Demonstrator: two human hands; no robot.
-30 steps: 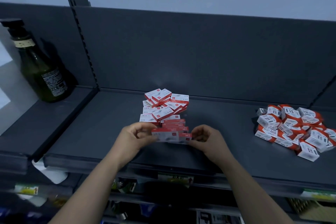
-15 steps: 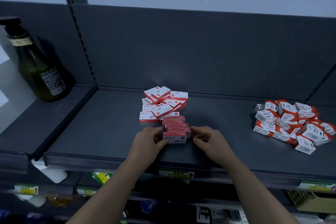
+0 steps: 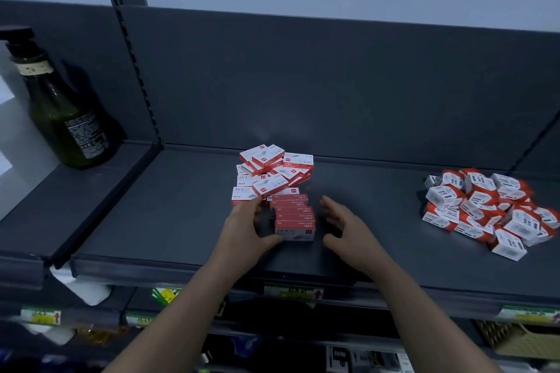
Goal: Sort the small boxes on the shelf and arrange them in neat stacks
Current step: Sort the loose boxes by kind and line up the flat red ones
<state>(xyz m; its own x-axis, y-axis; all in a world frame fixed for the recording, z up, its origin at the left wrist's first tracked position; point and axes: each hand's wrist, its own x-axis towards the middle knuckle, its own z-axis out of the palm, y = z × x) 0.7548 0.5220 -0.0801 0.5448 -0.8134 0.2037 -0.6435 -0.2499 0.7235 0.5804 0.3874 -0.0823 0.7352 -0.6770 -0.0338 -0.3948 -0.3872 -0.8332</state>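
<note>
We stand at a dark grey shelf with a tall back panel. A green bottle sits on the neighbouring shelf section to the left, well apart from the work.

Far to the right lies a jumbled pile of squarish white and orange boxes, tipped at all angles and untouched. At the middle of the shelf, near the back, is a smaller loose heap of flat red and white boxes, lying crosswise on one another. Just in front of it, touching its near edge, is the neat stack of the same flat boxes, red sides up and edges lined up.

Our hands are apart, one on each side of that stack, and neither holds a box. The left hand is spread, its thumb against the front box and its fingertips reaching toward the heap. The right hand is flat with straight fingers, just beside the stack and not touching it.

We judge that we are squaring up the stack, with the sorting far from done. The next move calls for picking one flat box off the heap, turning it to match, and setting it down flush without knocking the rest askew.
</note>
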